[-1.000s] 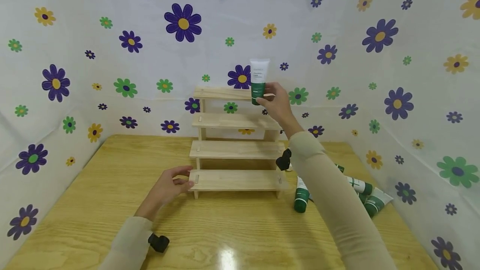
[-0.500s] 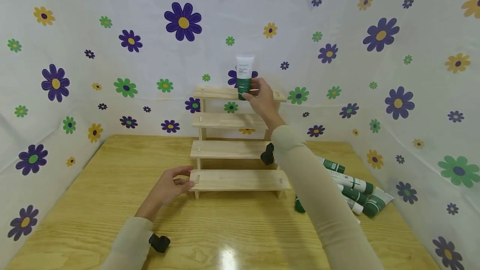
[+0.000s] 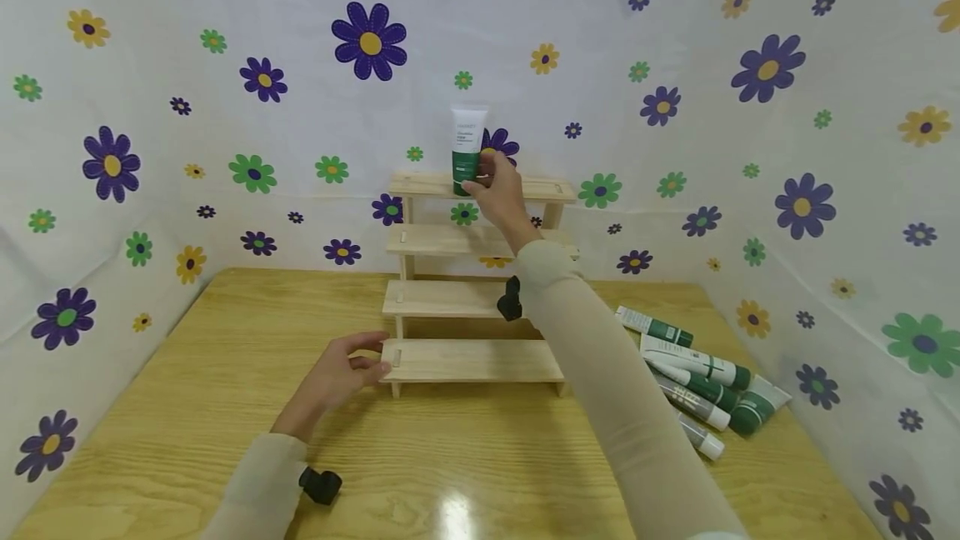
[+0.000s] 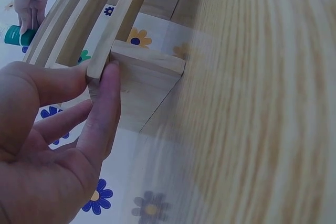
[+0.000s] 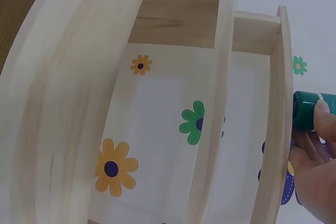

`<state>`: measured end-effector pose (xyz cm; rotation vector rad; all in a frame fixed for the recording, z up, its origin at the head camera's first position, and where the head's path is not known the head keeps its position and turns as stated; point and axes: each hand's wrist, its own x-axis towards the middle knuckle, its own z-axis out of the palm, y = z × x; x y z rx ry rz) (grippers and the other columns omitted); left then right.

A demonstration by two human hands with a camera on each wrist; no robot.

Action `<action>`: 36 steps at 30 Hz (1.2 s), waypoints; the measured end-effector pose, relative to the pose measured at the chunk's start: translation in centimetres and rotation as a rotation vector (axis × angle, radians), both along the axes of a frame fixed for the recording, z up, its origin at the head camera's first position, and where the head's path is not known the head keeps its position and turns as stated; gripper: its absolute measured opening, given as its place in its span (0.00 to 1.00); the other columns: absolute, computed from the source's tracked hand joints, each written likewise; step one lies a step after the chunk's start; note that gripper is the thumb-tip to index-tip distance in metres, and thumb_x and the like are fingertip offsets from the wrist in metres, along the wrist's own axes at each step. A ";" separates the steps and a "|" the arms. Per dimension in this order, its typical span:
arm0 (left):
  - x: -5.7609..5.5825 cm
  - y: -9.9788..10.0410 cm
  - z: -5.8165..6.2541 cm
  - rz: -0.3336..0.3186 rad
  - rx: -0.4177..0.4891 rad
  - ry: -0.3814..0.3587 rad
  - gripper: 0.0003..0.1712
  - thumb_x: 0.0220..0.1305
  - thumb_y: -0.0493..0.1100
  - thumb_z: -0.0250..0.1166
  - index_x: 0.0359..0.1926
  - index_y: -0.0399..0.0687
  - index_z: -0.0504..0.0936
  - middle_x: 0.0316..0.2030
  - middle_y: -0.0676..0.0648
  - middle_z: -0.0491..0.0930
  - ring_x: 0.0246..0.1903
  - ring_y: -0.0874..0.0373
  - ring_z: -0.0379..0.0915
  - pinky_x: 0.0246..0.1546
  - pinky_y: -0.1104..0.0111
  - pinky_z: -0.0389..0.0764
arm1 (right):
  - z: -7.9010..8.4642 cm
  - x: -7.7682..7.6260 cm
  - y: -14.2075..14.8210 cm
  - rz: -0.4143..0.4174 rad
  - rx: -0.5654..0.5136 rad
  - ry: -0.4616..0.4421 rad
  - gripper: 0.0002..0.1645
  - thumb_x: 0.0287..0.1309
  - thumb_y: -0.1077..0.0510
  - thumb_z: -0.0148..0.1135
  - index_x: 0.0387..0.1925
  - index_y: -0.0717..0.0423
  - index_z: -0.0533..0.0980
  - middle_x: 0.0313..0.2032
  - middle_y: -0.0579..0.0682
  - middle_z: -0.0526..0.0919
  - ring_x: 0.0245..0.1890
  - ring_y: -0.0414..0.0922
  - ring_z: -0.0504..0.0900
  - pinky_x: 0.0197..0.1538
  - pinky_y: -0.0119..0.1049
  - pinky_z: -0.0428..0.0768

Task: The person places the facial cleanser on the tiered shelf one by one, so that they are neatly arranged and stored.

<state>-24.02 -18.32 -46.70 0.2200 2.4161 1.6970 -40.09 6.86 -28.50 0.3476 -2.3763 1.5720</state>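
Note:
A white and green squeeze tube (image 3: 467,148) stands upright, cap down, at the top board of a wooden stepped rack (image 3: 465,361). My right hand (image 3: 501,194) grips it low near the cap, thumb in front. In the right wrist view the green cap (image 5: 304,110) is right at the top board's edge, and the fingers reach around it. My left hand (image 3: 337,373) pinches the left end of the lowest board; the left wrist view shows thumb and fingers (image 4: 105,108) on either side of that board end.
Several green, white and grey tubes (image 3: 693,361) lie in a loose pile on the wooden table (image 3: 225,340), right of the rack. Flower-printed cloth (image 3: 300,123) hangs behind and at both sides. My right forearm crosses in front of the rack's right part.
My right hand has carried the tube left and slightly up, from the top board's right part to left of its middle. The left hand has stayed at the lowest board.

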 end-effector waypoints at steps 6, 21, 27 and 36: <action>0.1 0.0 0.2 -0.006 0.008 -0.006 0.33 0.71 0.32 0.64 0.74 0.36 0.66 0.66 0.31 0.69 0.53 0.49 0.82 0.48 0.61 0.89 | -0.1 -0.6 -1.2 -0.012 0.006 0.012 0.27 0.66 0.67 0.66 0.64 0.64 0.69 0.59 0.63 0.80 0.59 0.55 0.83 0.65 0.41 0.81; 0.2 0.1 0.5 -0.015 0.018 -0.004 0.33 0.71 0.32 0.64 0.74 0.34 0.66 0.65 0.31 0.70 0.52 0.50 0.83 0.46 0.63 0.89 | -0.2 -1.3 -3.4 -0.048 0.016 0.009 0.29 0.67 0.66 0.65 0.67 0.61 0.68 0.60 0.61 0.80 0.59 0.55 0.83 0.65 0.42 0.81; 0.1 0.2 0.5 -0.036 0.028 0.010 0.33 0.71 0.32 0.64 0.74 0.32 0.66 0.65 0.29 0.69 0.52 0.49 0.83 0.46 0.63 0.89 | -0.3 -1.3 -3.6 -0.045 0.006 0.016 0.29 0.67 0.64 0.66 0.67 0.58 0.70 0.60 0.60 0.81 0.59 0.55 0.84 0.65 0.42 0.82; 0.0 0.2 0.4 -0.001 0.007 -0.012 0.33 0.71 0.32 0.64 0.74 0.35 0.67 0.65 0.32 0.70 0.53 0.49 0.83 0.47 0.64 0.89 | -0.3 -1.2 -4.0 -0.040 0.014 0.004 0.29 0.67 0.63 0.66 0.67 0.56 0.70 0.61 0.59 0.82 0.60 0.53 0.83 0.64 0.40 0.82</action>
